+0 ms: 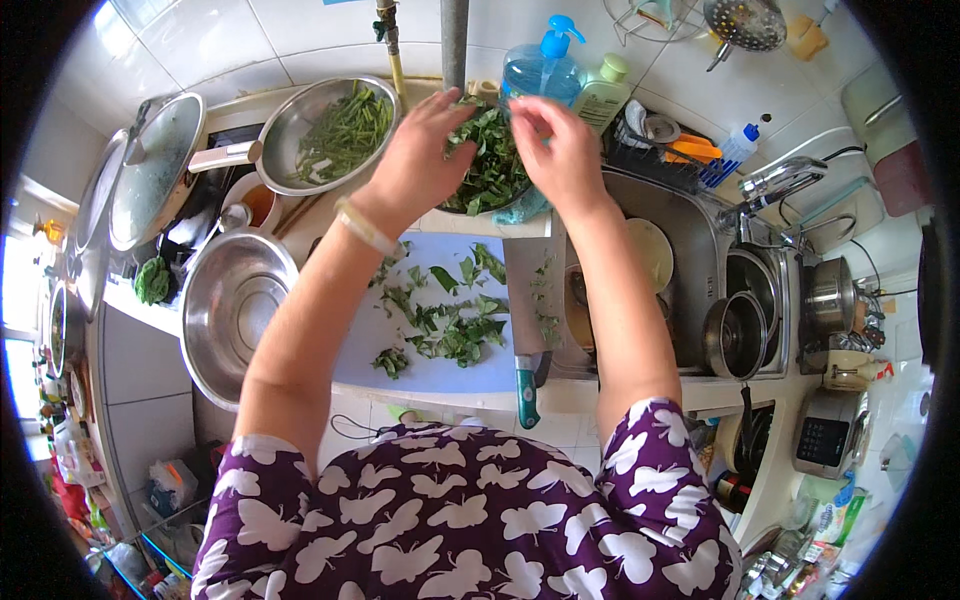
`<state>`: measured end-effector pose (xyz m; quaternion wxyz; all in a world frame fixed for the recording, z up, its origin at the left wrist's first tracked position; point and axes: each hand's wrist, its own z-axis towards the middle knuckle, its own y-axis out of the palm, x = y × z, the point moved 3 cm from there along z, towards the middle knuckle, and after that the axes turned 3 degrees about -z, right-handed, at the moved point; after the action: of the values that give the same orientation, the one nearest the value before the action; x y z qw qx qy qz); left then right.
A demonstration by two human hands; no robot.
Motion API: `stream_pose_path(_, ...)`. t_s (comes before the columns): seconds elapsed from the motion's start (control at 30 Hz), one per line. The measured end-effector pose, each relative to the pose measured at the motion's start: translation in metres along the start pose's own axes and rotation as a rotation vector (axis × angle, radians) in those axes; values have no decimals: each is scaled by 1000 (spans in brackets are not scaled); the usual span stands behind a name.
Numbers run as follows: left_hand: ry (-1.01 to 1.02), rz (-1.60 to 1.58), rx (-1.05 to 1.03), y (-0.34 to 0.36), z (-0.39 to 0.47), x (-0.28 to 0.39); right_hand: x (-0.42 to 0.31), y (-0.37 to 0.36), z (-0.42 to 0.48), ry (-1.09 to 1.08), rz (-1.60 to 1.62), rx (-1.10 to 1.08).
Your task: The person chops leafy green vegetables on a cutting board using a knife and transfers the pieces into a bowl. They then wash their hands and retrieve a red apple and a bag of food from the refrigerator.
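Observation:
Both my hands are raised over a bowl heaped with chopped green leaves (491, 169). My left hand (429, 146) is at the heap's left side, thumb and fingers spread, nothing seen in it. At the right side is my right hand (556, 142), its fingers bent toward the thumb; whether leaf bits are between them I cannot tell. Below my wrists a pale blue cutting board (435, 382) bears scattered leaf pieces (457, 337). A cleaver (531, 300) lies on its right edge, leaf bits on the blade and its green handle toward me.
A metal pan of cut green stems (341, 135) stands at the back left, near an empty steel basin (217, 315). On the right, the sink (694, 225) holds a plate (649, 251) and a pan (735, 334). A blue pump bottle (541, 71) stands behind my right hand.

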<state>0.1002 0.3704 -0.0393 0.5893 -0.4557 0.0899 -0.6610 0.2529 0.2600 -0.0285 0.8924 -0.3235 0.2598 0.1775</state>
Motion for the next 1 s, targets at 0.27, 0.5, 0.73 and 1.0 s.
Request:
stream_pose_path(0.27, -682, 242, -199, 15, -181, -34, -10, 59, -156, 254, -484, -574)
stream_pose_path(0.5, -450, 109, -484, 38, -207, 23, -56, 102, -185, 207, -192, -733)
stream_pose_path(0.73, -370, 211, -98, -18, -226, -2, -53, 30, -187, 183, -454, -872)
stream_pose_path(1.0, -455, -88, -114, 19, -239, 10, -78, 86, -207, 348, -270, -791)
